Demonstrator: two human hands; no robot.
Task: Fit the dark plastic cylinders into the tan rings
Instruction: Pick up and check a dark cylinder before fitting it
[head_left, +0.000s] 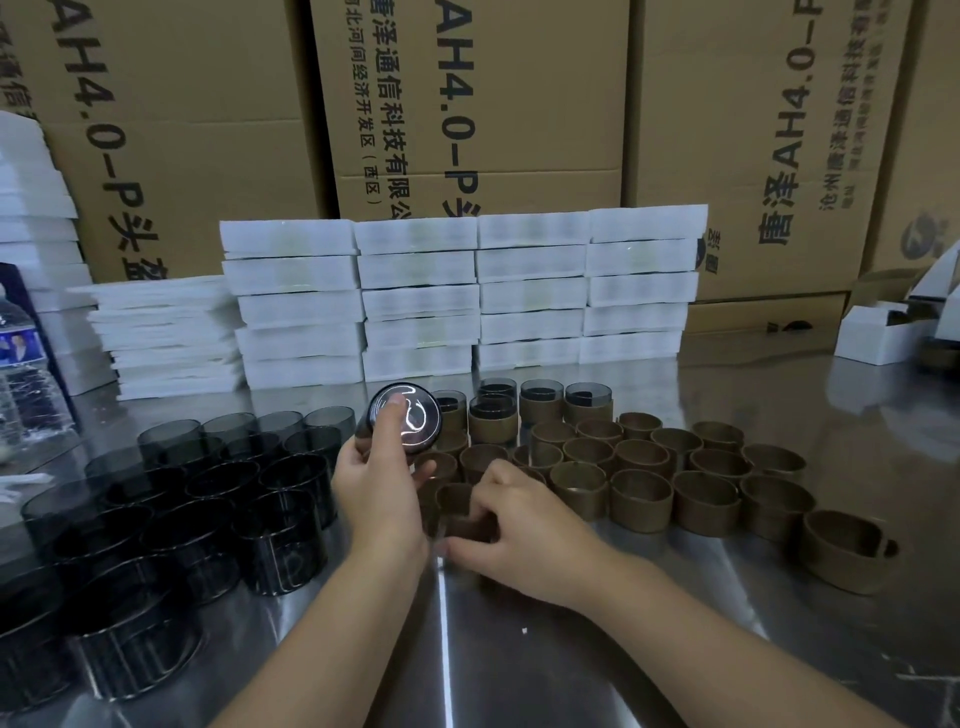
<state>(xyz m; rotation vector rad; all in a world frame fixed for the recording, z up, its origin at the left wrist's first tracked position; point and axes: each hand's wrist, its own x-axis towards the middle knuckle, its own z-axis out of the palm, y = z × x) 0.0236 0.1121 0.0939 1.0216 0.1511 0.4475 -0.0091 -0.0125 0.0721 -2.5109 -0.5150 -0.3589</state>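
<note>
Right hand (511, 525) grasped ring (454, 501) on table (519, 649) at centre, left hand (376, 483) gripped cylinder (408, 421) tilted at its 11 o'clock, loose cylinders (208, 499) at 9 o'clock, loose rings (675, 478) at 3 o'clock

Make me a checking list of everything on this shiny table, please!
Surface: metal table, shiny.
Job's things: dark cylinders crowd the left; tan rings the right; fitted pairs stand at the back.
Clutter: water bottle far left; white boxes stacked behind.
Hands: left hand grips one cylinder, lifted; right hand pinches one ring.
Cables: nothing seen.
Surroundings: big cardboard cartons.
</note>
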